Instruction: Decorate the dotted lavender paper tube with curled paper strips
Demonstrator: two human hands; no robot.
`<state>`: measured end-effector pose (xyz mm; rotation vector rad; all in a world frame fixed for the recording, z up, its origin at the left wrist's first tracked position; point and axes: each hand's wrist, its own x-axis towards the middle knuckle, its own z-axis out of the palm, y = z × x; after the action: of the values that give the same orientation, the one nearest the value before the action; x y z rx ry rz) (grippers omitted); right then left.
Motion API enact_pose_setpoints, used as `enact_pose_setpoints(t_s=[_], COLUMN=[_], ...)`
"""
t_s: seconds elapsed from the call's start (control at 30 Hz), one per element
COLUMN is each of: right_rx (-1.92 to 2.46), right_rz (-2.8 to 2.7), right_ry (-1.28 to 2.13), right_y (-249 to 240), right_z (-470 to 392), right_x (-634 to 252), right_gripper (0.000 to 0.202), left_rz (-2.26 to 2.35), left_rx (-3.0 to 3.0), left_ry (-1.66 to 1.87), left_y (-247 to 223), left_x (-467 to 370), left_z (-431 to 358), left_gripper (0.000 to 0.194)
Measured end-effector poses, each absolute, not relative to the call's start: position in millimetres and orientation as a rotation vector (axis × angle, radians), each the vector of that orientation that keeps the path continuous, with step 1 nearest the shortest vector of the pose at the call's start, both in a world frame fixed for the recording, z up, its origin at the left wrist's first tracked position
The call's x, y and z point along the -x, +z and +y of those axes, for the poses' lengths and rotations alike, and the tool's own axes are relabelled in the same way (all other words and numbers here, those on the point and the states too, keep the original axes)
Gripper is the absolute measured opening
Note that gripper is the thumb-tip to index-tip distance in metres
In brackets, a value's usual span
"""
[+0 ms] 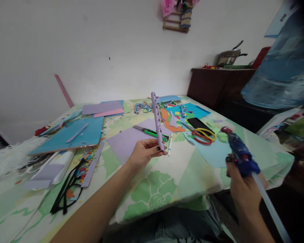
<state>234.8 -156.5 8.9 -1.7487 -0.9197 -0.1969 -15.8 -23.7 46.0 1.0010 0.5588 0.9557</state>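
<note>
My left hand (149,150) pinches the lower end of a rolled purple paper tube (157,118), which stands nearly upright with dark marks or holes along its side. On the right, my right hand (244,184) is wrapped round a blue hot glue gun (239,148). A long translucent glue stick (270,202) sticks out of its back, and its reddish nozzle points away from me. Behind the tube lie a green utility knife (152,132), a white pen-like stick (170,145) and a purple paper sheet (120,140). Scissors (202,135) with red and yellow handles rest nearer the glue gun.
A black phone (200,124) lies by the scissors. Paper scraps (147,106) spread along the back. Black glasses (68,189), a blue board (73,135) and white string (10,160) occupy the left. A large water bottle (278,74) stands at the right.
</note>
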Motion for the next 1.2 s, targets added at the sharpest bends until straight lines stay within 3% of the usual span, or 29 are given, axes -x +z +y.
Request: enact_pose_setpoints(t_s=[0.1, 0.2, 0.37, 0.43, 0.5, 0.57, 0.67, 0.8, 1.2], right_rx=[2.121, 2.318, 2.121, 1.761, 1.399, 1.089, 0.765, 0.591, 0.641], right_rz=[-0.895, -0.901, -0.833, -0.979, -1.054, -0.935, -0.721, -0.597, -0.598], right_ry=[-0.531, -0.488, -0.586, -0.334, 0.332, 0.946, 1.454, 1.593, 1.381], right_y=[4, 0, 2, 10, 21, 32, 42, 41, 55], right_z=[-152, -150, -138, -126, -110, -95, -76, -64, -78], right_x=[-287, -319, -287, -252, -213, -179, -147, -137, -128], right_gripper=[0.042, 0.048, 0.049, 0.036, 0.025, 0.022, 0.023, 0.02, 0.02], left_rz=[0.527, 0.509, 0.509, 0.516, 0.529, 0.54, 0.531, 0.503, 0.505], left_rx=[-0.999, -0.981, -0.959, -0.971, -0.995, -1.019, -1.046, -1.064, -1.083], left_ry=[0.945, 0.944, 0.943, 0.927, 0.904, 0.886, 0.875, 0.865, 0.919], left_y=[46, 46, 46, 46, 46, 46, 46, 45, 44], left_x=[15, 14, 14, 14, 14, 14, 15, 15, 14], left_z=[-24, -24, -26, -27, -27, -28, -27, -26, -28], left_gripper=[0.027, 0.027, 0.03, 0.03, 0.031, 0.032, 0.033, 0.033, 0.028])
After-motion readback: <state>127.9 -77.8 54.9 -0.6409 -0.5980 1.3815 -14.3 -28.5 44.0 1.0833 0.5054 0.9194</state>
